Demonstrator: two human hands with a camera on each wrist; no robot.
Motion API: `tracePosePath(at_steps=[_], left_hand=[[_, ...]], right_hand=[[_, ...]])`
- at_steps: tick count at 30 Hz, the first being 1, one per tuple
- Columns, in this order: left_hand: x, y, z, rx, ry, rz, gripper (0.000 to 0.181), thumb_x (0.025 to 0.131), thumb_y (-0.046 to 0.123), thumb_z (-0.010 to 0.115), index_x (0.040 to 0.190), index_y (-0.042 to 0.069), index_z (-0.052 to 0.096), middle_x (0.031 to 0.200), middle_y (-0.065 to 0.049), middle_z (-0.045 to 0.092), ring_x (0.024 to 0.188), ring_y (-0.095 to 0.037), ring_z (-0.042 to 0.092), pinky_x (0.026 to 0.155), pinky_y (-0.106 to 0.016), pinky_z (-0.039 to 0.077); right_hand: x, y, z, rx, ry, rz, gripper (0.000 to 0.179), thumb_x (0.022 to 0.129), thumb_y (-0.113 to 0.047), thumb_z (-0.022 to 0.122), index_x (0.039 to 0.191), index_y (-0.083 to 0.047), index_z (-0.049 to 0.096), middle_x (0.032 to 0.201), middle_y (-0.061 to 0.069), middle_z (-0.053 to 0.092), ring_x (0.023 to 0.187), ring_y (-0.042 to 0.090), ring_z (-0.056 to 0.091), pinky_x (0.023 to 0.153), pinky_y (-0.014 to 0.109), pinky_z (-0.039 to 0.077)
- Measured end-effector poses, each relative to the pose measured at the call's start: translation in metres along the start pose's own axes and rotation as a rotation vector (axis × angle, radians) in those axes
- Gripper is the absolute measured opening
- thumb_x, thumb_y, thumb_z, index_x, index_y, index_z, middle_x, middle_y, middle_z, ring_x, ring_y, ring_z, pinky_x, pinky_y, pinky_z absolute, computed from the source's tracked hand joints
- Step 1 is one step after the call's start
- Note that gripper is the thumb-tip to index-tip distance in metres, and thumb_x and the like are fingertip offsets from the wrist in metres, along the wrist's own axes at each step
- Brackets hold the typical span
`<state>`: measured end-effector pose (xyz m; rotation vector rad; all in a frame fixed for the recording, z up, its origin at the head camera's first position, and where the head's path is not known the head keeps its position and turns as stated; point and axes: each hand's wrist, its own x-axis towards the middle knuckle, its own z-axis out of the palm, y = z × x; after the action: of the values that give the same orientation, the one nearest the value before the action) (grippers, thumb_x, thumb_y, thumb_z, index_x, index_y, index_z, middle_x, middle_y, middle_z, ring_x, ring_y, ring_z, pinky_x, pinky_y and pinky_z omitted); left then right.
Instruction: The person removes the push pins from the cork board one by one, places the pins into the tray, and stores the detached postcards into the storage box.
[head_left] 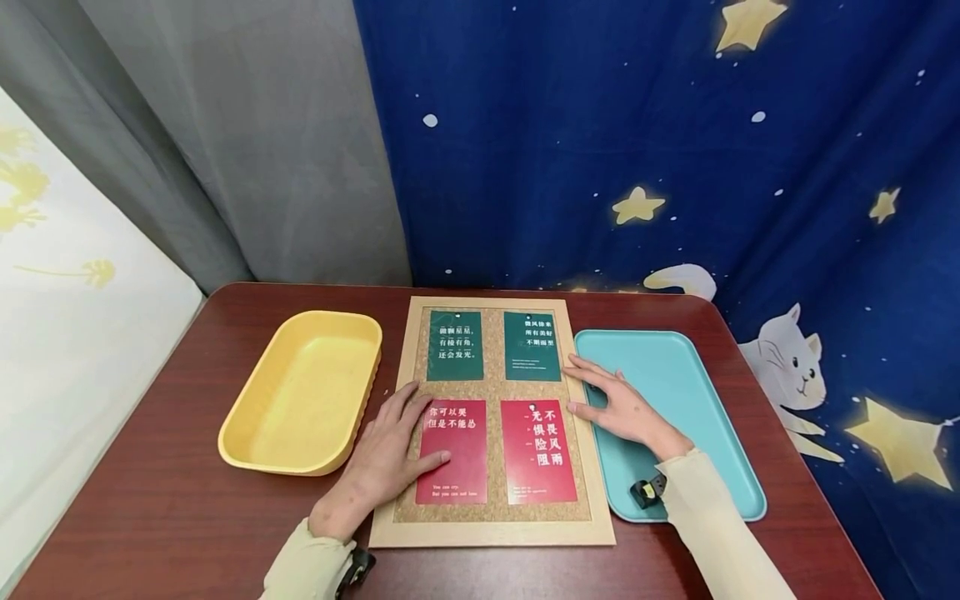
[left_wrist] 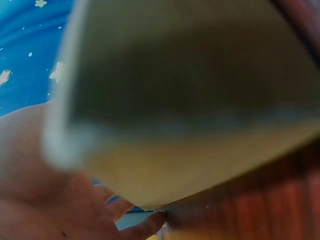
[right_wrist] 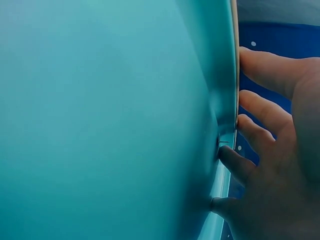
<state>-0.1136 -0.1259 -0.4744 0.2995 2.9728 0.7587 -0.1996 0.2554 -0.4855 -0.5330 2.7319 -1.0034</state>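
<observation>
A wood-framed cork board (head_left: pixel 492 533) lies flat on the table. It bears two green cards, left (head_left: pixel 456 367) and right (head_left: pixel 532 354), above two red cards, left (head_left: pixel 453 458) and right (head_left: pixel 517 471), all with white print. Small dark pins show at the tops of some cards. My left hand (head_left: pixel 386 450) rests on the board's left side, its thumb over the left red card. Fingertips of my right hand (head_left: pixel 626 408) touch the frame's right edge; the right wrist view shows them loosely spread along that edge (right_wrist: pixel 236 65). In the left wrist view, the board is blurred.
A yellow basin (head_left: pixel 300 392) stands left of the board. To the right lies a blue tray (head_left: pixel 660 367), close against the frame, with my right forearm over it. A thin pin-like thing (right_wrist: pixel 223 142) shows near the tray's wall. Curtains hang behind the table.
</observation>
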Motion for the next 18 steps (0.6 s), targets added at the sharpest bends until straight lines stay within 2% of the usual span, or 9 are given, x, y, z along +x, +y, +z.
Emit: tracePosePath(at_steps=[11,18], left_hand=[[0.0072,-0.0020,0.0032,-0.052,0.002,0.009,0.101,0.082,0.048,0.086,0.160,0.007,0.037,0.171,-0.017,0.022,0.156,-0.042,0.028,0.122,-0.059,0.039],[0.0075,-0.0018,0.0016,-0.042,-0.044,-0.023,0.105,0.082,0.049,0.085,0.162,0.007,0.032,0.174,-0.016,0.017,0.160,-0.043,0.018,0.124,-0.066,0.032]], right_hand=[[-0.0006,0.0007,0.0007,0.002,0.000,0.008,0.064,0.097,-0.034,0.074,0.155,-0.023,0.051,0.172,0.003,0.032,0.161,0.037,0.025,0.126,0.073,0.002],[-0.0004,-0.0007,-0.0001,0.004,-0.002,0.009,0.063,0.097,-0.034,0.074,0.155,-0.022,0.051,0.172,0.003,0.032,0.161,0.037,0.025,0.126,0.074,0.002]])
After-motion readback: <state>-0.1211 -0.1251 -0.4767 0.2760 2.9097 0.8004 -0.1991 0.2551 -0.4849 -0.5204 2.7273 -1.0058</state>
